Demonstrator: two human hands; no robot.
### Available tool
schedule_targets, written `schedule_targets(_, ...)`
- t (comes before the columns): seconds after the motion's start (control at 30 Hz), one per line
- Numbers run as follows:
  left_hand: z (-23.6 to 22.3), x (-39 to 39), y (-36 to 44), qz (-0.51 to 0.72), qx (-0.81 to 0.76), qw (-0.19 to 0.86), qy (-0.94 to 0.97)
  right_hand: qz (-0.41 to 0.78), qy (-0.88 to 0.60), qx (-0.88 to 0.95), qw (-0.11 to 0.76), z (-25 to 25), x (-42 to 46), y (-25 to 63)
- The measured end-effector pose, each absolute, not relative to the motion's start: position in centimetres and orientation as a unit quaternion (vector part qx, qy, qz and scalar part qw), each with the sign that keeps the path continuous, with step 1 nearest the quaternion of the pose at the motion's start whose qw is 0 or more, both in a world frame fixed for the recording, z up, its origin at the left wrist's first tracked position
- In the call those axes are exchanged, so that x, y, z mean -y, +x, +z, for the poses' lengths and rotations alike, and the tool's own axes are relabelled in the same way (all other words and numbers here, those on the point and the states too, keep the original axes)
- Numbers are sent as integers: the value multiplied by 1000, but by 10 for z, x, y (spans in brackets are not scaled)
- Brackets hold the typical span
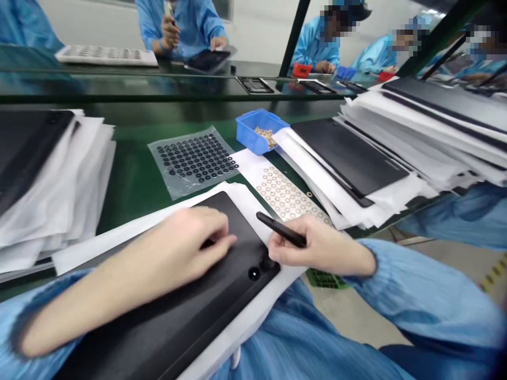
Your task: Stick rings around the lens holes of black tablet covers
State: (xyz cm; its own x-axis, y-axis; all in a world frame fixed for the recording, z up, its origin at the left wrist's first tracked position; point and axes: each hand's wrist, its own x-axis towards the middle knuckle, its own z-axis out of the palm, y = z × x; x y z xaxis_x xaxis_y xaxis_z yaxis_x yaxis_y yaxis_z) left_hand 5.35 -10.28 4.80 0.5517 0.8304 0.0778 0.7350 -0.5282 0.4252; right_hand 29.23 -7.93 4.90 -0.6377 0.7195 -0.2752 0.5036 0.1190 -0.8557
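Note:
A black tablet-like panel [158,311] lies across my lap on a white protective sheet [241,198], with two round camera-like openings [259,268] near its far corner. My left hand [190,243] rests flat on the panel, fingers slightly curled, holding nothing. My right hand [322,248] grips a slim black pen-shaped tool [281,229], its tip pointing up and left, away from the panel. The fingertips of my right hand are close to the openings and appear to touch the panel's edge.
A clear sheet of small black rings [194,161] and a backing sheet of tan rings [283,192] lie on the green bench [130,179]. A blue bin [259,131] holds small tan parts. Stacks of panels in white sheets [396,142] flank me; co-workers in blue smocks sit opposite.

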Motion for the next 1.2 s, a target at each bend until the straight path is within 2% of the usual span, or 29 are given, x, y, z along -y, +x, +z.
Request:
schedule_targets(0.13, 34, 121, 77, 137, -345, 234, 899, 558, -450, 685, 128, 32, 97, 299)
schedule_targets(0.33, 28, 119, 77, 146, -346, 265, 888, 543, -467, 684, 139, 28, 96, 291)
schedule_targets(0.97, 26, 119, 78, 144, -330, 241, 901, 396, -483, 772, 113, 35, 97, 287)
schedule_targets(1.07, 27, 120, 77, 144, -317, 229, 909, 442, -460, 754, 158, 31, 96, 293)
schedule_targets(1.2, 28, 122, 75, 118, -307, 227, 917, 498, -411, 699, 308, 21, 97, 307)
